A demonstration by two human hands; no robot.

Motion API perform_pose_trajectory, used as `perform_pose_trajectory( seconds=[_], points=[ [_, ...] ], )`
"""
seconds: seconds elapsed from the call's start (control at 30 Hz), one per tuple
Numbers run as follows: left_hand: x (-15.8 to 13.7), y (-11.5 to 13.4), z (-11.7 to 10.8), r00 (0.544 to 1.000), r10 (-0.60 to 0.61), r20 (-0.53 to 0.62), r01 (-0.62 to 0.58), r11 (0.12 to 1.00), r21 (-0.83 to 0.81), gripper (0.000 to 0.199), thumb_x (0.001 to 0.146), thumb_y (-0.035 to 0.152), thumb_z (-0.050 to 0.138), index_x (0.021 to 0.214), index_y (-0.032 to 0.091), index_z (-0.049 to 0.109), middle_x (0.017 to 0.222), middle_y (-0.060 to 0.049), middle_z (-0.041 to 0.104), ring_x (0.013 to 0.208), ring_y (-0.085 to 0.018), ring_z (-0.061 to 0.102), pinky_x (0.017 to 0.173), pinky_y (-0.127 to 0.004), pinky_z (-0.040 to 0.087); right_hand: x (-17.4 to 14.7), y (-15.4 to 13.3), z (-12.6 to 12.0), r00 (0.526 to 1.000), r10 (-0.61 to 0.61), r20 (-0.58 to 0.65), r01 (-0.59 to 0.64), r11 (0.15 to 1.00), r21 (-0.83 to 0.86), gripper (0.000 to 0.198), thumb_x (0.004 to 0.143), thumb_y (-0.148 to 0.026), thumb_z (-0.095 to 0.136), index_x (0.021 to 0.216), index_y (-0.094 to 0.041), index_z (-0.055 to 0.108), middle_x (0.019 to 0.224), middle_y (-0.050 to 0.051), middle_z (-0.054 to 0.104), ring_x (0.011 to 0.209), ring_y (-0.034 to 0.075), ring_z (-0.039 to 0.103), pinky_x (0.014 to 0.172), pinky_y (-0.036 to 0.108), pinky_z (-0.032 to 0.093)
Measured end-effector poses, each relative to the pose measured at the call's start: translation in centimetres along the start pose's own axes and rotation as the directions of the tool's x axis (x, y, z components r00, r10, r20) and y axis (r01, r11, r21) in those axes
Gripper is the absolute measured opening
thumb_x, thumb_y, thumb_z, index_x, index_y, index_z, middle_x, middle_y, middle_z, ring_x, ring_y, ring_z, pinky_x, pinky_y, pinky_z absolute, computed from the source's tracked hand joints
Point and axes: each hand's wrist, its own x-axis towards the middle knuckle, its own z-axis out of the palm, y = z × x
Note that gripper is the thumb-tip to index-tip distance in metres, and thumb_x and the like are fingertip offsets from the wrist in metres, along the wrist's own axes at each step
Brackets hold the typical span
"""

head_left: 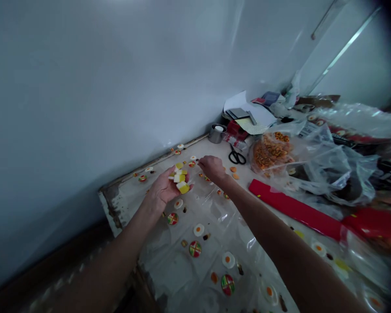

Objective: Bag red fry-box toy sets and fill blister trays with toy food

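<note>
My left hand [164, 186] is palm up, cupped around several small yellow-and-white pieces [181, 181], some block-shaped. To its right, my right hand [212, 167] is closed in a pinch low over the table; whatever its fingers hold is hidden. Clear plastic [211, 217] with moulded hollows lies beneath and in front of both hands. Spread over it are small fried-egg shapes [198, 230], red-and-green round pieces [195, 249] and little brown pieces [206, 237]. A few orange pieces [236, 176] lie just right of my right hand.
Black scissors [237, 156] and a metal cup [217, 134] stand or lie near the wall [133, 78]. At right are a clear bag of orange pieces [270, 152], a long red strip [293, 208] and crumpled plastic bags [342, 169]. Papers [247, 114] are piled at the back.
</note>
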Motion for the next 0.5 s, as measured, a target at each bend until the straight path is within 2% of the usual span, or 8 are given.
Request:
perform_pose_trajectory(
  seconds=[0.1,0.2,0.3,0.37,0.4,0.43,0.5],
  points=[
    [-0.5,0.0,-0.4,0.999,-0.034,0.01,0.033,0.999,0.018,0.021,0.097,0.032,0.051,0.103,0.014,0.06,0.085,-0.01,0.069,0.069,-0.022,0.07,0.071,-0.048,0.061,-0.6,-1.2,1.4,0.997,-0.034,0.066,0.038,0.998,-0.056,0.021,0.095,-0.021,0.056,0.097,-0.016,0.076,0.109,0.016,0.071,0.108,0.027,0.061,0.089,0.034,0.044],
    [-0.8,0.0,-0.7,0.998,-0.059,0.023,0.059,0.998,0.013,0.021,0.097,0.033,0.053,0.102,0.014,0.06,0.085,-0.01,0.069,0.068,-0.022,0.07,0.069,-0.045,0.061,-1.3,-1.9,1.5,0.997,-0.018,0.072,0.023,0.998,-0.066,0.028,0.099,-0.034,0.053,0.098,-0.016,0.075,0.112,0.018,0.07,0.114,0.029,0.056,0.095,0.038,0.042],
    [-0.8,-0.2,-0.9,0.998,-0.058,0.026,0.057,0.998,0.009,0.019,0.096,0.031,0.055,0.102,0.014,0.061,0.083,-0.01,0.069,0.066,-0.021,0.069,0.066,-0.041,0.061,-1.8,-2.8,0.3,0.999,0.042,0.031,-0.041,0.998,-0.037,0.045,0.105,-0.039,0.038,0.1,-0.016,0.075,0.107,0.016,0.071,0.105,0.026,0.06,0.09,0.036,0.045],
    [-0.5,-0.6,-0.8,0.998,-0.053,0.023,0.053,0.998,0.023,0.017,0.096,0.028,0.055,0.102,0.014,0.062,0.079,-0.009,0.069,0.064,-0.021,0.069,0.064,-0.039,0.061,-2.3,-3.8,-0.4,0.997,0.073,0.022,-0.074,0.993,0.09,0.053,0.107,-0.042,0.029,0.103,-0.016,0.074,0.099,0.012,0.073,0.092,0.021,0.065,0.081,0.03,0.047],
    [-0.3,-0.8,-0.8,0.998,-0.056,0.025,0.056,0.998,0.035,0.016,0.096,0.028,0.055,0.101,0.015,0.062,0.077,-0.008,0.068,0.062,-0.02,0.068,0.064,-0.038,0.06,-2.6,-4.3,-0.7,0.996,0.086,0.04,-0.093,0.967,0.237,0.052,0.105,-0.045,0.032,0.103,-0.016,0.074,0.096,0.009,0.073,0.086,0.019,0.066,0.076,0.027,0.048],
    [-0.1,-1.2,-0.6,0.997,-0.064,0.032,0.063,0.997,0.047,0.015,0.097,0.027,0.054,0.1,0.016,0.063,0.075,-0.006,0.068,0.06,-0.019,0.067,0.063,-0.037,0.06,-2.9,-4.9,-0.9,0.993,0.099,0.071,-0.12,0.898,0.424,0.048,0.102,-0.049,0.04,0.101,-0.016,0.074,0.092,0.007,0.074,0.081,0.017,0.066,0.071,0.025,0.049],
    [0.4,-1.8,-0.2,0.994,-0.044,0.1,0.041,0.998,0.037,0.013,0.097,0.025,0.053,0.098,0.017,0.064,0.071,-0.004,0.067,0.058,-0.019,0.066,0.062,-0.036,0.059,-3.0,-5.6,-1.0,0.979,0.137,0.153,-0.205,0.624,0.754,0.037,0.086,-0.05,0.064,0.093,-0.015,0.074,0.087,0.005,0.074,0.074,0.016,0.066,0.065,0.023,0.048]
  ],
)
